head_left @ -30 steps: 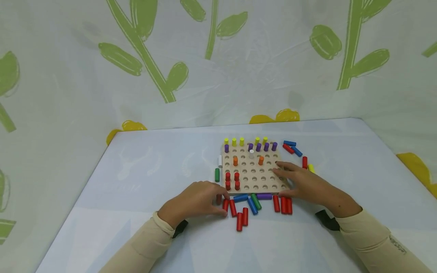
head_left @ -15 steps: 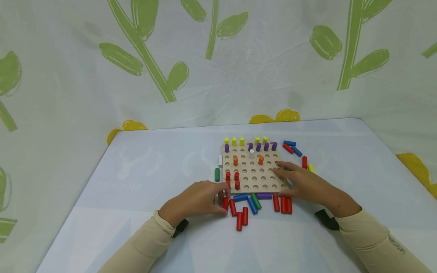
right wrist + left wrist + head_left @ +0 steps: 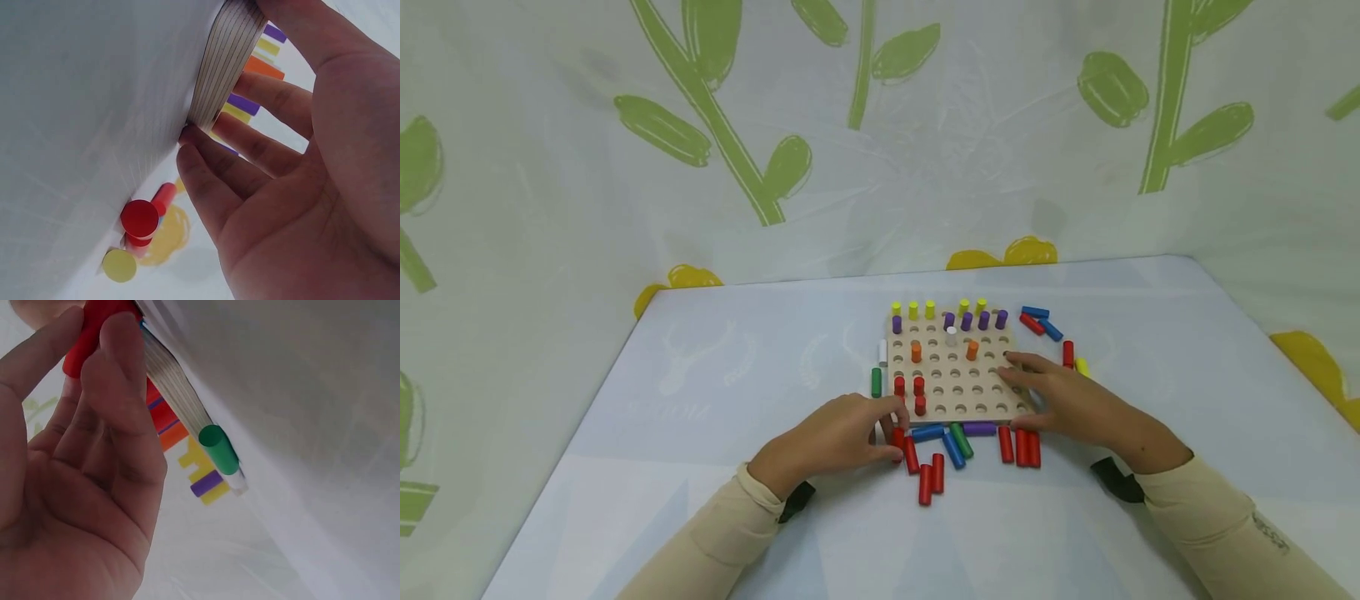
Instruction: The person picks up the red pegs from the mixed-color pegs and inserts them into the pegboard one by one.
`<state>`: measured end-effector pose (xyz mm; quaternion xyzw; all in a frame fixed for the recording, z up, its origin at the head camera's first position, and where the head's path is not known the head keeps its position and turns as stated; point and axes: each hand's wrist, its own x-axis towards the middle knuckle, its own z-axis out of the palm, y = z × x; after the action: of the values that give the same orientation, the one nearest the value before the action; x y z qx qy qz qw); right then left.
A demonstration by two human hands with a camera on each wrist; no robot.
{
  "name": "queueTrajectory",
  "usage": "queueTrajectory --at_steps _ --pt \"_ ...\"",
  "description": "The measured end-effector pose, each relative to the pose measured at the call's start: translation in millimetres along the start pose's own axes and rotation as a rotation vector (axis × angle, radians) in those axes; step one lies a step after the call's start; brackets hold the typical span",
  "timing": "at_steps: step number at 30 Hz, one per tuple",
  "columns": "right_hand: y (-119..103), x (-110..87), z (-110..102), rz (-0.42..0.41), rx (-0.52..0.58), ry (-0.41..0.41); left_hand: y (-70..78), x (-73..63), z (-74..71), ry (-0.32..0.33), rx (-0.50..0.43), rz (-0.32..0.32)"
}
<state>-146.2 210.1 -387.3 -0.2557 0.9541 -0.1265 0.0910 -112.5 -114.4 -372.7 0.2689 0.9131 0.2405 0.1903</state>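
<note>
A wooden pegboard (image 3: 966, 382) with rows of holes lies on the table. My left hand (image 3: 838, 433), at its front left corner, pinches a red peg (image 3: 99, 334) between thumb and fingers, as the left wrist view shows. Part of the board's left front corner is hidden behind these fingers. Over the board's right edge my right hand (image 3: 1067, 404) lies with fingers spread and relaxed, touching the board's side and holding no peg. Upright in the board are several red pegs (image 3: 919, 387), two orange pegs (image 3: 972, 350), a white peg (image 3: 951, 337), and several purple pegs (image 3: 983, 320) and yellow pegs (image 3: 930, 310).
Loose red pegs (image 3: 937, 473), blue pegs (image 3: 953, 450), a green peg (image 3: 961, 441) and a purple peg (image 3: 979, 429) lie along the board's front. A second green peg (image 3: 876, 382) lies to its left. More pegs, including a yellow peg (image 3: 1082, 367), are on the right.
My left fingers have closed on a red peg that lay in front of the board, and its position has shifted slightly. The right hand keeps its place on the board's edge.
</note>
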Motion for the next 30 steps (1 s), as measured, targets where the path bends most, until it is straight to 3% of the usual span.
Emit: queueTrajectory --at_steps 4,16,22,30 --pt "-0.5 0.5 -0.5 0.003 0.002 -0.005 3.6 0.3 -2.5 0.027 0.009 0.019" --pt "-0.9 0.6 -2.2 0.004 -0.002 -0.004 25.6 9.2 -14.5 0.140 0.082 0.156" --pt "-1.0 -0.2 -2.2 -0.007 0.008 0.002 28.8 17.7 -18.1 0.192 0.092 0.179" --pt "-0.1 0.4 -1.6 0.002 0.008 -0.002 30.8 33.4 -22.4 0.283 0.037 0.196"
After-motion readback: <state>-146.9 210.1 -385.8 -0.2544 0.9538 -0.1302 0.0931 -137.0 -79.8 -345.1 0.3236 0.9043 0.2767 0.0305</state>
